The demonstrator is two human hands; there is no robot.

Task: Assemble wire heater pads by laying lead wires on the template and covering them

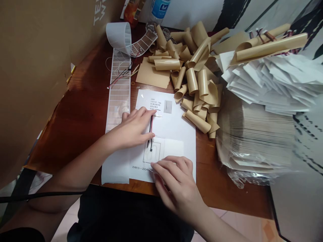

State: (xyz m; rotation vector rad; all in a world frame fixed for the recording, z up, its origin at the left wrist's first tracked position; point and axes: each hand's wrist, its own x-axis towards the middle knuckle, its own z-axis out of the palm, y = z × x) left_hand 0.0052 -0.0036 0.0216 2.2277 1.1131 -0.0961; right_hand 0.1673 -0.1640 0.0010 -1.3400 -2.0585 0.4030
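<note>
A printed white sheet (pixel 176 127) lies on the desk with text, a small picture and a line drawing. My left hand (pixel 133 129) rests over its left side, fingers stretched out. The index fingertip presses near the top of a short red and black wire lead (pixel 151 124), and the thumb lies beside the same wires. A small black end of the lead reaches down over the drawing. My right hand (pixel 176 178) is at the sheet's lower edge, fingers bent loosely and thumb apart, with fingertips at the drawing's bottom corner. No object shows in it.
Left lies a label strip (pixel 119 80), curled at the back, with loose wires (pixel 122 75) on it. Behind are curled brown paper pieces (pixel 198 80) and a bottle (pixel 159 10). Stacked white paper packets (pixel 257 127) stand right. A cardboard box (pixel 47 50) walls the left.
</note>
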